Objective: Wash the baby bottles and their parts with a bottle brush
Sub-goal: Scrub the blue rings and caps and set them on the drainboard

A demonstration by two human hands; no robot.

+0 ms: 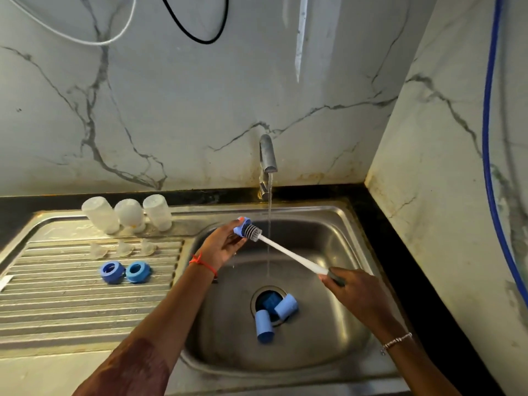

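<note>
Three clear bottles [128, 215] are stood inverted at the drainboard's [71, 298] back edge, with nipples [124, 248] and two blue collars [113, 271] laid before them. Over the sink [328, 241], a third collar [241, 227] is pinched by fingers of the left hand [221, 247], and the head of the bottle brush [291, 257] is pushed into it. The brush handle is gripped in the curled fingers of the right hand [354, 290].

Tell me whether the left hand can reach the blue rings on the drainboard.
Probably yes: the rings lie uncovered just beside the left hand, but it is gripping a third ring.
</note>
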